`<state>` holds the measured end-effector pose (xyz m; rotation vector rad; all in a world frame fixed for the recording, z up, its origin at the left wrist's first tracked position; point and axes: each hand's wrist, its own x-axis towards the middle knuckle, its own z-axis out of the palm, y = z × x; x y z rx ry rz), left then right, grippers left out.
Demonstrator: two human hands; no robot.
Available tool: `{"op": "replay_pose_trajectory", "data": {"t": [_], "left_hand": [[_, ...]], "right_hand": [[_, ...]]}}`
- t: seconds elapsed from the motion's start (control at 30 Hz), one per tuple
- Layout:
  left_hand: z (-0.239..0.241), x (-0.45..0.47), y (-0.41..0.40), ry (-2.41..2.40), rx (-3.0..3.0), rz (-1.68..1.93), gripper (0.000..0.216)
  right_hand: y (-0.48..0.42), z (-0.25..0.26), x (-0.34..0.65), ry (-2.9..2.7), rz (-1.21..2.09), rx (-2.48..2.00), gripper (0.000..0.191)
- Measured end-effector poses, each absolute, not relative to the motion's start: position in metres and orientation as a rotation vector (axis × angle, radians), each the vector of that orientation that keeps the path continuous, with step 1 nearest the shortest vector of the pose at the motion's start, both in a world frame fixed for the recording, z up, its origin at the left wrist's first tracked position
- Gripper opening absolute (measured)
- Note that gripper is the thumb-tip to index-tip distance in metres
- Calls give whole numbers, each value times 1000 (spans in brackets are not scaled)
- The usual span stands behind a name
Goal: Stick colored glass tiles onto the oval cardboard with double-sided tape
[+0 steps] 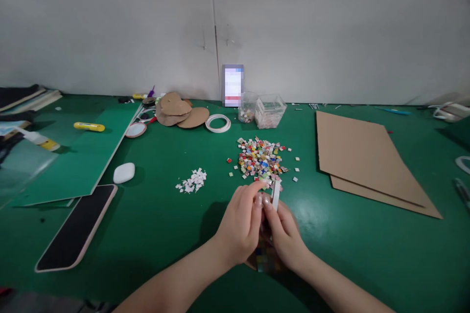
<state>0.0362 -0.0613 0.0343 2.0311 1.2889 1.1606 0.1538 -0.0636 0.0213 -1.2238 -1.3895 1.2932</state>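
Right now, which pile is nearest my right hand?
The multicoloured tile pile, just beyond your right hand; the other, the pile of white scraps, lies farther away to the left.

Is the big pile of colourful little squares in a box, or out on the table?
Out. The colourful squares lie in a loose heap on the green table, with a few strays around the edges.

Round piece: mostly hidden under left hand and right hand
White strip: partly behind right hand
Dark phone: upper end under green board
Lit screen: upper centre, blurred
White ring: cut by right edge
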Motion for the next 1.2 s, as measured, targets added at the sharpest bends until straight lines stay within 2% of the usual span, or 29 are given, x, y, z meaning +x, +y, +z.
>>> {"op": "replay_pose_trajectory", "data": {"t": [0.33, 0.57, 1.2], "left_hand": [[31, 42, -66, 1292, 2124, 1103, 38], [29, 40, -64, 1309, 2131, 1111, 33], [28, 43, -71, 1259, 1978, 1076, 36]], "right_hand": [[-64, 14, 156, -1576, 1101, -1128, 29], [-61, 13, 159, -1751, 1042, -1095, 27], [-63, 10, 159, -1714, 996, -1071, 24]]}}
